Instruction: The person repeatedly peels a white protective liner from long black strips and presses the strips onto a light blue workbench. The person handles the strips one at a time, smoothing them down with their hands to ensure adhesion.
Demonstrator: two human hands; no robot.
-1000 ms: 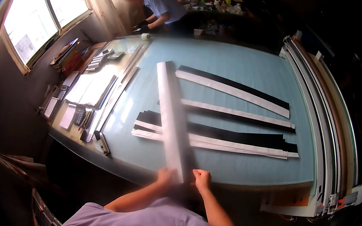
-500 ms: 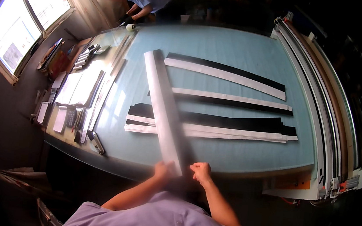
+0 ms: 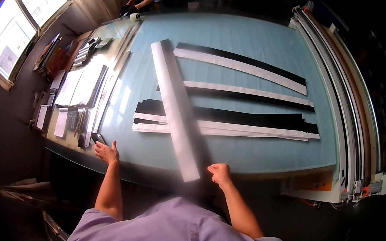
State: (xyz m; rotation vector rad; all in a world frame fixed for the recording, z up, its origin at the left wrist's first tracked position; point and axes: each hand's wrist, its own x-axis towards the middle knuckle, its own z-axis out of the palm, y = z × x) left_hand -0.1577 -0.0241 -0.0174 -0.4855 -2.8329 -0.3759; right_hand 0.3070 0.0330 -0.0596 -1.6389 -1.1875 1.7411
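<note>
Left hand [image 3: 106,153]: unclenched, thumb raised apart from the fingers; fingertips at the stapler [image 3: 98,137] near the worktop [image 3: 255,157] edge, though I can't tell if they touch it.
Right hand [image 3: 220,174]: fingers curled in tight, just right of the long strip [image 3: 176,109]; whether they pinch its dark side, I can't tell.
Long strip: slanted, white side showing, across the middle strip [image 3: 252,94] and the stack [image 3: 249,119], its near end past the worktop edge.
Upper strip [image 3: 241,64]: black and white, beyond the middle one.
Left side: calculator [image 3: 72,119] and notebook [image 3: 81,85].
</note>
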